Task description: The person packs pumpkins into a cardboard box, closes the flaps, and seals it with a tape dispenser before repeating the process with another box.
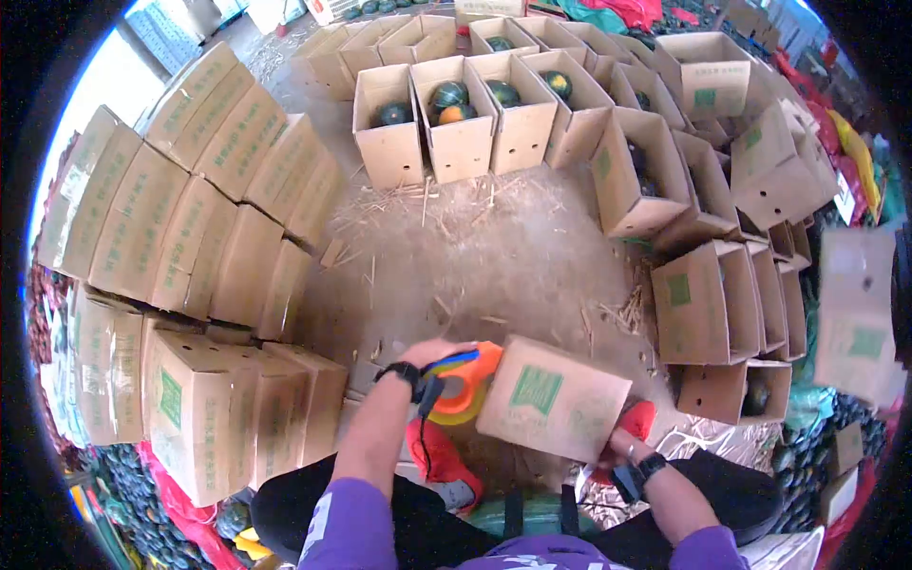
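Note:
In front of me is a cardboard box (556, 399) with a green printed label, tilted and facing up at me. My left hand (427, 353) is wrapped round a tape dispenser (486, 359), orange with a blue handle and a yellowish roll, held against the box's left side. At the box's lower right corner, my right hand (616, 452) grips the edge; its fingers are partly hidden behind the cardboard. A dark band circles each wrist. Below are my red shoes (442, 465), on either side of the box.
Stacked cardboard boxes (185, 247) rise on the left. Open boxes (461, 142) with dark green squash-like produce line the back. More open boxes (708, 294) stand at right. Straw lies scattered over the floor (456, 256). Piled dark produce (826, 446) lies at lower right.

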Tool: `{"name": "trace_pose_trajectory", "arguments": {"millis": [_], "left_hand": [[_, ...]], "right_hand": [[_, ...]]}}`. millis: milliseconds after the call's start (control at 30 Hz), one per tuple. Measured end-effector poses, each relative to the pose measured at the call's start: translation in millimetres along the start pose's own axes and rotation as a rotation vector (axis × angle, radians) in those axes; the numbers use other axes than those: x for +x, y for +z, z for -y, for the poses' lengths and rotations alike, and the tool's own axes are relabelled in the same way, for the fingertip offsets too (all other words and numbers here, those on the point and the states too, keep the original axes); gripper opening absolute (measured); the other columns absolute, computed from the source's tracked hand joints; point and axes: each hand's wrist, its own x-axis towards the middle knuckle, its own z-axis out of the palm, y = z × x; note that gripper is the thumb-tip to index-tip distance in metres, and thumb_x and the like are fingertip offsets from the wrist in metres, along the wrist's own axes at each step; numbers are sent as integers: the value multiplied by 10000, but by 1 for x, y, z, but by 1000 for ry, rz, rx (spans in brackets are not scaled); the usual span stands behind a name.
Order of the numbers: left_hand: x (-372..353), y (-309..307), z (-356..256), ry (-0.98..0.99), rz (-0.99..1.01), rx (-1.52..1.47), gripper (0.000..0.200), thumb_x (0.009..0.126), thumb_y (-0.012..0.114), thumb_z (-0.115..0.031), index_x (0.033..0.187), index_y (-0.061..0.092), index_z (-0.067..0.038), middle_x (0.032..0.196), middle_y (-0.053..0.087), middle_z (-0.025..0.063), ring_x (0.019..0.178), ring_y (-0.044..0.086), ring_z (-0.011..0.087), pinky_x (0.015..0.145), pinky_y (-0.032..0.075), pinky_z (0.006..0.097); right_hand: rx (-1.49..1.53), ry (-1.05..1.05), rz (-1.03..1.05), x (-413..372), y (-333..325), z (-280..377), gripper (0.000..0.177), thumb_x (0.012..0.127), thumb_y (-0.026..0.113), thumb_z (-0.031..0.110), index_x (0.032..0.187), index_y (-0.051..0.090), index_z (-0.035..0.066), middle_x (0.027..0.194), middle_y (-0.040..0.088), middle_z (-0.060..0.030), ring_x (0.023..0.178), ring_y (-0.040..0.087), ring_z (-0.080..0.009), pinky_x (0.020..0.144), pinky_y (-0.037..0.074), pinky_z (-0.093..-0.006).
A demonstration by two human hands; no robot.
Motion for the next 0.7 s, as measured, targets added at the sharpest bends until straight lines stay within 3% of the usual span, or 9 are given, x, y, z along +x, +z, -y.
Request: {"name": "trace_pose_trajectory", "arguments": {"millis": [100,167,200,267,400,467,533,600,700], "left_hand": [[44,-16,-30,-222,217,79,652,728,519,-626,1061,617,-74,1107,594,88,968,562,195,835,412,308],[72,-18,-27,-174,248,106,660,728,520,-625,1084,604,-76,1102,595,88,963,560,196,835,414,307],[85,-15,-25,-178,255,126,668,724,521,-629,1087,601,-74,1093,598,90,957,561,200,836,416,307],[80,-14,-23,-196,262,111,658,736,522,-614,1091,596,-64,1082,603,86,947,562,200,840,419,303],[68,-20,63,-115,333,-543,518,842,503,-470,1104,579,-29,1087,601,64,937,577,178,869,434,292],[22,-27,73,-316,360,-1085,401,869,532,-319,1123,539,-10,1047,615,89,917,603,172,848,480,308],[0,-28,110,-384,315,-1105,368,881,513,-290,1121,544,-12,1067,608,83,941,597,179,868,470,320],[-18,-16,98,-435,360,-1197,361,881,510,-277,1122,543,-10,1068,608,83,942,598,182,874,465,319],[-34,1,54,-272,299,-1224,363,875,514,-285,1119,549,-19,1066,609,87,938,600,190,873,463,325]], "right_hand": [[-1928,-120,301,-74,72,41,284,785,533,305,943,636,92,777,647,-130,706,619,-314,659,489,-397],[-2110,-167,70,-86,146,45,274,809,491,274,964,635,99,974,625,-126,919,588,-323,787,474,-388],[-2213,-1040,-55,-106,187,64,256,826,481,298,979,636,164,1240,483,-85,1166,424,-316,941,365,-455],[-2301,-1322,78,-75,218,101,257,829,469,357,978,627,220,1342,352,-55,1267,266,-313,1010,235,-529],[-2295,-1045,226,-29,223,150,309,795,483,457,968,619,240,1138,501,-60,1086,429,-284,878,340,-484],[-2169,-1026,-52,-14,216,162,319,811,457,455,963,613,221,1058,530,-74,1017,457,-281,822,363,-446],[-1899,-1173,-536,-16,186,191,257,787,479,397,962,593,247,976,535,-79,941,497,-276,807,409,-450],[-1795,-841,-933,-39,139,230,205,805,465,226,960,599,211,996,541,-107,906,516,-298,788,451,-401],[-1359,-743,-1163,-50,12,186,330,896,327,273,937,527,14,967,565,-210,899,546,-376,756,453,-466]]}}
